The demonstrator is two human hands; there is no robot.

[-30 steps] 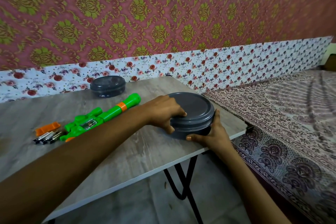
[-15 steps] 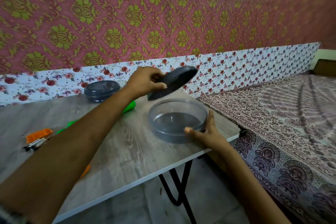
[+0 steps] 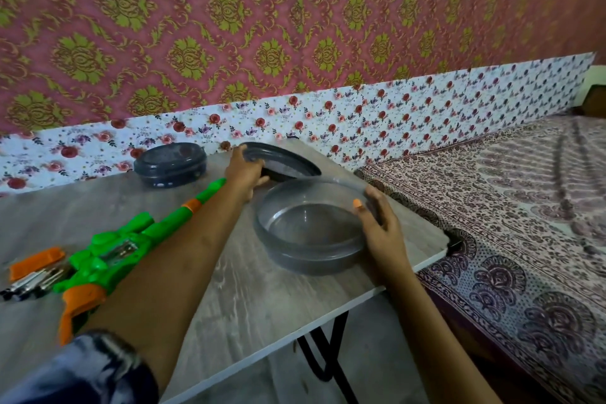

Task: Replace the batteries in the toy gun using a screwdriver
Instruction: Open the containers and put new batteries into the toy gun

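Note:
A green and orange toy gun (image 3: 111, 252) lies on the grey table (image 3: 236, 298), partly under my left forearm. Left of it lie an orange cover piece (image 3: 36, 261) and several loose batteries (image 3: 31, 282). An open, empty grey round container (image 3: 308, 233) stands near the table's right edge. My right hand (image 3: 377, 226) holds its right rim, thumb on the rim. My left hand (image 3: 246, 170) grips the container's dark lid (image 3: 285, 164) and holds it upside down at the table's far side. No screwdriver is visible.
A second closed grey container (image 3: 170, 164) stands at the back of the table by the flowered wall. A bed with a patterned cover (image 3: 508, 207) lies right of the table. The table's black legs (image 3: 324, 357) show below its front edge.
My left hand lifted the lid off the round container, turned it over and carried it to the far side of the table. My right hand stayed on the container's rim.

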